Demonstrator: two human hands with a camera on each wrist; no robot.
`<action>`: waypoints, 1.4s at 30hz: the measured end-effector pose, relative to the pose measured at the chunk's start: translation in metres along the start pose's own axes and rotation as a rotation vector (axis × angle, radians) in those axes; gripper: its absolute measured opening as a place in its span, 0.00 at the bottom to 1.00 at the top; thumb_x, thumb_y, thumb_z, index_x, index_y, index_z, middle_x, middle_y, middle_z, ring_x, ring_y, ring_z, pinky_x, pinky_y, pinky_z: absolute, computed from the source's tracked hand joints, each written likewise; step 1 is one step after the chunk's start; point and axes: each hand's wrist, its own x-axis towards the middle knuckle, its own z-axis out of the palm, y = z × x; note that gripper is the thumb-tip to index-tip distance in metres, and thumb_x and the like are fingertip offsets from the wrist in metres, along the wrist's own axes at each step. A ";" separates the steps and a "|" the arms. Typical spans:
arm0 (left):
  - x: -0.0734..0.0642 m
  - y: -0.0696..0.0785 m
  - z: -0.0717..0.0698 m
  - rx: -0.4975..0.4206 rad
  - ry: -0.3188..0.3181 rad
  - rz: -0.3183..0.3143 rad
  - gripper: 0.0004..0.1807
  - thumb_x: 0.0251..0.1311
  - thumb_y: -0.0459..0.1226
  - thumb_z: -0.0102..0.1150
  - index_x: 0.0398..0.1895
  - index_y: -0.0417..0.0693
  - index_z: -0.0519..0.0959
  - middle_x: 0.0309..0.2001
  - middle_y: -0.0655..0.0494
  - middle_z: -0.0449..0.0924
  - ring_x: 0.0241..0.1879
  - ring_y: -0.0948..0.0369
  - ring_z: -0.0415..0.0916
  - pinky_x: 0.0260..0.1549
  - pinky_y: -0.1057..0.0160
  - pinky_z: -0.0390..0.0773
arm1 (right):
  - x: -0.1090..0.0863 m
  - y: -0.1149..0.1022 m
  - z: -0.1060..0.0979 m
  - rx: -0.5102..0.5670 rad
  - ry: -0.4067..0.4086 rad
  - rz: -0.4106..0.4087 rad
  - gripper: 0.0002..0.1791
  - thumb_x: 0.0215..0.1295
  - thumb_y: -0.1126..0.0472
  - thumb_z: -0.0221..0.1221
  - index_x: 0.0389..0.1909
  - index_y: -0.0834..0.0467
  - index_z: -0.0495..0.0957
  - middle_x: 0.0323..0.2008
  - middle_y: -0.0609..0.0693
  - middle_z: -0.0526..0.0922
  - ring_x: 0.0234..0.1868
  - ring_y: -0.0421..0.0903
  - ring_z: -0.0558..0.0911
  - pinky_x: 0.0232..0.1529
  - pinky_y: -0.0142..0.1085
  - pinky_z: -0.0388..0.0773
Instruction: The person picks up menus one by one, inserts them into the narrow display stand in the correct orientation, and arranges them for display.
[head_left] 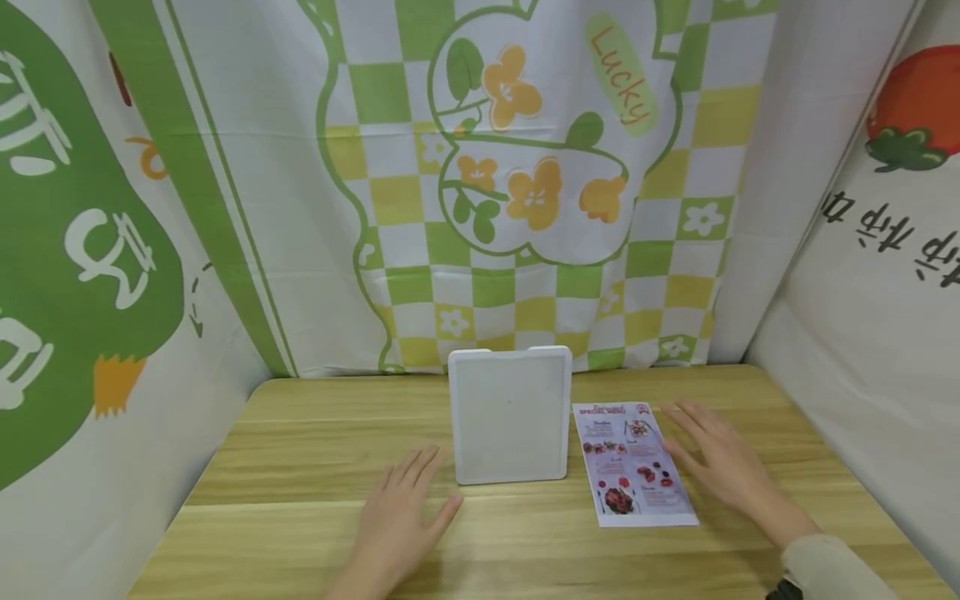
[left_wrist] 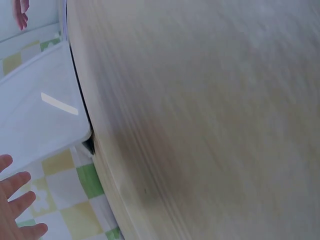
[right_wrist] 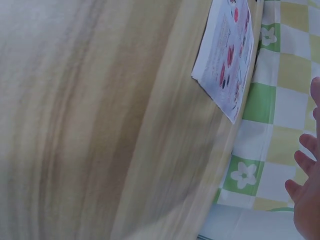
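Note:
A white rectangular stand-up board (head_left: 512, 417) with a rounded frame and a notch in its top edge stands upright on the table. To its right lies a printed menu sheet (head_left: 633, 467) headed "SPECIAL MENU", with food pictures. My left hand (head_left: 401, 512) is just left of the board, fingers straight and holding nothing. Beside the menu's right edge is my right hand (head_left: 716, 458), its fingers extended; whether the fingertips touch the paper I cannot tell. In the left wrist view the board (left_wrist: 45, 105) appears beyond the left fingers (left_wrist: 22, 202). The right wrist view shows the menu (right_wrist: 227, 60) lying flat.
The wood-grain table (head_left: 315, 450) reaches back to a hanging cloth (head_left: 525, 300) with green and yellow checks and flowers. Printed cloth walls close in the left (head_left: 67, 250) and right (head_left: 862, 333) sides.

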 end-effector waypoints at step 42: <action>0.031 0.090 0.053 -0.125 -0.197 0.293 0.23 0.66 0.47 0.60 0.62 0.52 0.76 0.60 0.57 0.77 0.59 0.59 0.73 0.58 0.58 0.74 | -0.054 0.003 0.014 0.175 0.007 -0.106 0.31 0.58 0.57 0.70 0.63 0.58 0.75 0.61 0.60 0.76 0.58 0.64 0.74 0.51 0.67 0.68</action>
